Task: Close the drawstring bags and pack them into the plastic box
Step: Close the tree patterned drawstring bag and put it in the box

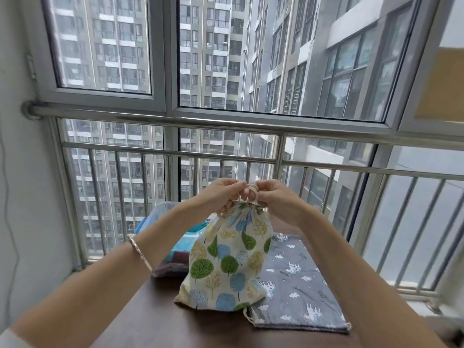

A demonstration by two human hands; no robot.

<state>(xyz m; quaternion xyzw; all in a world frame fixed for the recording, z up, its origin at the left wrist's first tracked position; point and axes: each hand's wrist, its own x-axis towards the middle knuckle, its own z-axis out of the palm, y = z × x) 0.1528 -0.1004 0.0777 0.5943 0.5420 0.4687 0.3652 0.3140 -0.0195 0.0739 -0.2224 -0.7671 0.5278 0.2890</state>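
tabletop (pixel 155 310), dark brown, fills the lower centre of the frame. a grey cloud-print drawstring bag (pixel 296 280) lies flat on it at lower right. a tree-print drawstring bag (pixel 231 257) stands mid-frame with its neck gathered, overlapping the grey bag's left edge. behind it, centre left, sits the clear plastic box (pixel 160 212) with teal and dark fabric inside.

left hand (pixel 221 194) and right hand (pixel 276 199) each pinch the cream cord (pixel 251 190) looped above the neck. the neck looks nearly shut. an even pull outward on both sides, with the bag's base left resting on the table, should cinch it without tipping.

count: one box, two bags outside it, two hands, one cord in hand, one bracelet (pixel 140 254). the fabric in the box cannot be counted.
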